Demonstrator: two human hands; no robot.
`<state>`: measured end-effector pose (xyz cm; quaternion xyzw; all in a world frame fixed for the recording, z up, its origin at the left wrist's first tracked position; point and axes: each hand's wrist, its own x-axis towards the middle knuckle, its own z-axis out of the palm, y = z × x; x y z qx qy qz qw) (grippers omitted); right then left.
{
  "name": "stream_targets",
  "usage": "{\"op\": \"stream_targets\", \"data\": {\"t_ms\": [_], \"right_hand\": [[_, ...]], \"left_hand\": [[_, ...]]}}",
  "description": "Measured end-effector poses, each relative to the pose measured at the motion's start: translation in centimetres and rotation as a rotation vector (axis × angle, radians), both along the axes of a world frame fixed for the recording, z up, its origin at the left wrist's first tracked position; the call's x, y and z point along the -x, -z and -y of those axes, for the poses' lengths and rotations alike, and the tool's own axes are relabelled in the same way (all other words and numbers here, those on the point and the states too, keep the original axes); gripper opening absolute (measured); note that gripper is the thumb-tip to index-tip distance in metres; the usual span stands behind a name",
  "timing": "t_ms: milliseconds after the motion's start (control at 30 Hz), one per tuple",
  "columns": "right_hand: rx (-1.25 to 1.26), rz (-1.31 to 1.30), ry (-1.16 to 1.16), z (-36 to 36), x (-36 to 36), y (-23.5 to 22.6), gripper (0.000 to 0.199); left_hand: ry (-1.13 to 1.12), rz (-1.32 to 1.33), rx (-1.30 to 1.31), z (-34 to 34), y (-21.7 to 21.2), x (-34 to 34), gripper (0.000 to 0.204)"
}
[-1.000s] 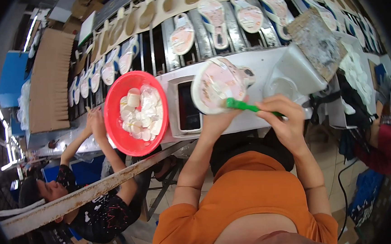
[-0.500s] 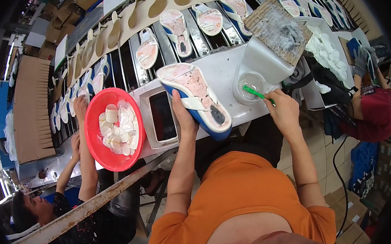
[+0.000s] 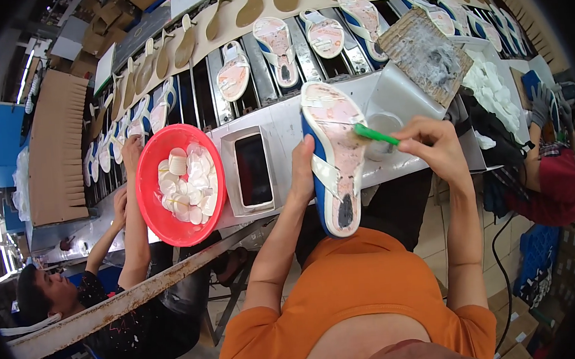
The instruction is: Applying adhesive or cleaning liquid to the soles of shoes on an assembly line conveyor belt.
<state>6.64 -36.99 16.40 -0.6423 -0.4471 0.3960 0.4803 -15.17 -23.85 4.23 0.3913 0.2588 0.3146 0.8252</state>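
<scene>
My left hand (image 3: 302, 172) grips a sandal (image 3: 334, 119) by its blue side, its pale, blotchy footbed turned up and a white strap crossing it. A dark oval patch marks the narrower end, closest to me. In my right hand (image 3: 435, 144) is a green-handled brush (image 3: 376, 134), pinched between the fingers; its bristle end meets the right edge of the footbed. Behind the brush stands a translucent round tub (image 3: 385, 124), partly covered by the sandal and my right hand.
Left of me sit a red basin (image 3: 148, 212) of white round pads and a white box (image 3: 234, 200) with dark contents. Beyond, sandals (image 3: 233, 73) line a roller conveyor. A stained board (image 3: 425, 53) rests on a white container. Co-workers are at both sides.
My right hand has lifted the brush out of the tub and brought it to the sandal. My left hand has shifted right and turned the sandal more upright in view.
</scene>
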Motion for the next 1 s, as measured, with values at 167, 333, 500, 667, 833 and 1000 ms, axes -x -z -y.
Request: {"op": "stream_targets", "data": {"t_ms": [167, 333, 500, 667, 833, 1000], "right_hand": [[-0.174, 0.28, -0.017, -2.6, 0.6, -1.2, 0.012], [-0.139, 0.42, 0.071, -4.4, 0.4, -2.9, 0.011], [-0.307, 0.431, -0.086, -3.9, -0.1, -2.8, 0.01], [-0.307, 0.493, -0.186, -2.6, -0.2, -3.0, 0.011], [-0.261, 0.675, -0.205, -1.5, 0.7, -3.6, 0.012], [-0.334, 0.818, -0.229, -0.1, 2.3, -2.8, 0.012]], "left_hand": [[0.07, -0.086, -0.254, 1.0, -3.4, -0.1, 0.06], [0.088, -0.085, -0.345, 1.5, -5.3, 0.0, 0.057], [0.079, -0.093, -0.322, 1.2, -4.9, 0.4, 0.058], [0.078, -0.101, -0.272, 1.0, -4.7, 0.4, 0.059], [0.004, -0.043, -0.187, 1.0, -4.1, 0.2, 0.056], [-0.047, -0.046, -0.146, 0.6, -3.8, 0.1, 0.055]]}}
